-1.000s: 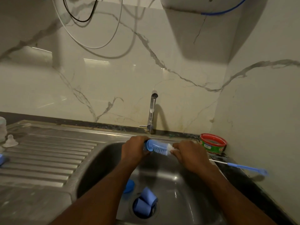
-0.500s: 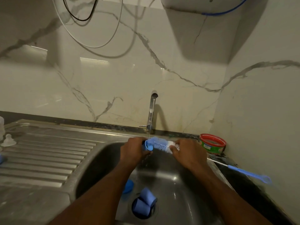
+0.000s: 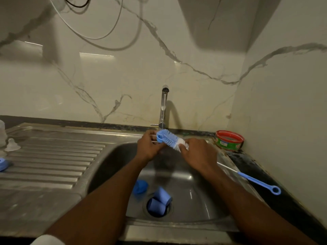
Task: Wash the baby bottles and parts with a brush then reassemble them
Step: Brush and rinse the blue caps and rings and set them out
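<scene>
Had the bottle brush (image 3: 169, 138) under the tap (image 3: 163, 106), over the sink (image 3: 194, 191). My left hand (image 3: 150, 147) pinched its blue tip, and my right hand (image 3: 198, 154) gripped the white end.

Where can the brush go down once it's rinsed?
The ribbed middle of the drainboard is bare, between the clear teat at its left end and the sink basin. Crowded: two blue caps over the drain, blue ring beside them.
</scene>
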The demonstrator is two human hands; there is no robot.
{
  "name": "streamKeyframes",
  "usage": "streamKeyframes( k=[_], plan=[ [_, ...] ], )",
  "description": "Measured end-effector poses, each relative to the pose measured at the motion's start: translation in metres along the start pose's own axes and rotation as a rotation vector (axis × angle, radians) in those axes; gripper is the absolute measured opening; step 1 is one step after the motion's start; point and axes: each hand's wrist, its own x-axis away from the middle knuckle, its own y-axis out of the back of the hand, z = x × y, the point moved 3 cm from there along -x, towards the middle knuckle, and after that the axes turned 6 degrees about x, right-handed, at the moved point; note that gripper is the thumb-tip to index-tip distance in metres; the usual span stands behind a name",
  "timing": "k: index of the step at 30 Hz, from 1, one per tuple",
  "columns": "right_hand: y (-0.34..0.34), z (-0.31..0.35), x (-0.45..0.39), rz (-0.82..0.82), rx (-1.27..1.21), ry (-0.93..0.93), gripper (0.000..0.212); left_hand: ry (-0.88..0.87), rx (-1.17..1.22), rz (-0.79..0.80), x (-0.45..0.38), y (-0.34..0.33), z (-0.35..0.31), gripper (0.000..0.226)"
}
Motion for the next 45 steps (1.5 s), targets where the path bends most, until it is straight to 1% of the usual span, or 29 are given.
streamKeyframes(
  k=[3, 5, 6, 9, 11, 13, 15, 16, 17, 19, 20, 21, 23, 25, 27, 31, 35, 36, 38, 39, 40, 41, 43, 44, 45],
  plan=[
    [0.003, -0.005, 0.001, 0.001, -0.009, -0.029, 0.039, -0.004, -0.023, 0.023, -0.002, 0.0, 0.002, 0.048],
    [0.004, -0.008, 0.001, 0.008, -0.004, -0.043, 0.039, 0.007, 0.02, 0.053, -0.001, -0.004, 0.0, 0.052],
    [0.003, -0.01, 0.0, 0.011, -0.012, -0.052, 0.039, 0.025, 0.062, 0.077, 0.0, -0.006, -0.003, 0.053],
    [0.0, -0.013, -0.001, 0.022, -0.043, -0.079, 0.039, 0.114, 0.292, 0.122, 0.003, -0.012, -0.007, 0.051],
    [-0.002, -0.016, -0.002, 0.034, -0.056, -0.086, 0.039, 0.145, 0.381, 0.083, 0.003, -0.012, -0.007, 0.051],
    [-0.002, -0.017, -0.001, 0.048, -0.038, -0.082, 0.038, 0.155, 0.395, 0.02, 0.0, -0.01, -0.002, 0.05],
    [-0.002, -0.017, 0.0, 0.045, -0.008, -0.065, 0.036, 0.142, 0.32, -0.068, -0.001, -0.006, 0.002, 0.047],
    [-0.001, -0.016, 0.0, 0.035, 0.007, -0.056, 0.036, 0.129, 0.242, -0.096, -0.001, -0.004, 0.004, 0.047],
    [-0.001, -0.015, 0.001, 0.028, 0.017, -0.049, 0.036, 0.093, 0.109, -0.093, -0.002, -0.002, 0.007, 0.049],
    [0.002, -0.011, 0.002, 0.019, 0.023, -0.041, 0.036, -0.001, -0.325, 0.03, -0.005, -0.007, 0.01, 0.053],
    [0.002, -0.009, 0.002, 0.023, 0.027, -0.041, 0.036, -0.034, -0.487, 0.101, -0.005, -0.011, 0.01, 0.054],
    [0.002, -0.009, 0.002, 0.035, 0.034, -0.042, 0.036, -0.053, -0.573, 0.155, -0.004, -0.014, 0.01, 0.054],
    [-0.002, -0.011, 0.003, 0.078, 0.06, -0.036, 0.035, -0.034, -0.615, 0.198, -0.002, -0.017, 0.007, 0.054],
    [-0.005, -0.014, 0.006, 0.14, 0.107, -0.016, 0.03, -0.011, -0.644, 0.186, -0.001, -0.011, 0.006, 0.053],
    [-0.003, -0.015, 0.01, 0.177, 0.143, 0.015, 0.029, 0.03, -0.679, 0.182, 0.005, -0.001, 0.004, 0.051],
    [0.012, -0.007, 0.016, 0.127, 0.17, 0.059, 0.034, 0.041, -0.758, 0.17, 0.022, 0.014, -0.009, 0.046],
    [0.028, 0.002, 0.021, -0.014, 0.127, 0.065, 0.038, -0.048, -0.732, 0.056, 0.036, 0.029, -0.036, 0.04],
    [0.032, 0.003, 0.021, -0.062, 0.122, 0.071, 0.039, -0.084, -0.735, 0.0, 0.039, 0.032, -0.043, 0.04],
    [0.04, 0.005, 0.024, -0.145, 0.104, 0.075, 0.039, -0.163, -0.692, -0.172, 0.041, 0.041, -0.054, 0.042],
    [0.04, 0.005, 0.024, -0.154, 0.09, 0.071, 0.038, -0.168, -0.665, -0.224, 0.041, 0.045, -0.052, 0.041],
    [0.036, 0.005, 0.024, -0.112, 0.078, 0.061, 0.036, -0.136, -0.678, -0.205, 0.041, 0.046, -0.047, 0.04],
    [0.031, 0.005, 0.025, -0.023, 0.094, 0.065, 0.035, -0.071, -0.727, -0.121, 0.041, 0.045, -0.039, 0.038],
    [0.015, 0.005, 0.027, 0.166, 0.184, 0.1, 0.033, 0.094, -0.846, 0.1, 0.046, 0.039, -0.02, 0.035],
    [0.012, 0.004, 0.028, 0.193, 0.201, 0.1, 0.033, 0.097, -0.871, 0.129, 0.047, 0.036, -0.019, 0.034],
    [0.012, 0.004, 0.028, 0.188, 0.189, 0.085, 0.033, 0.052, -0.87, 0.104, 0.046, 0.033, -0.02, 0.034]
  ],
)
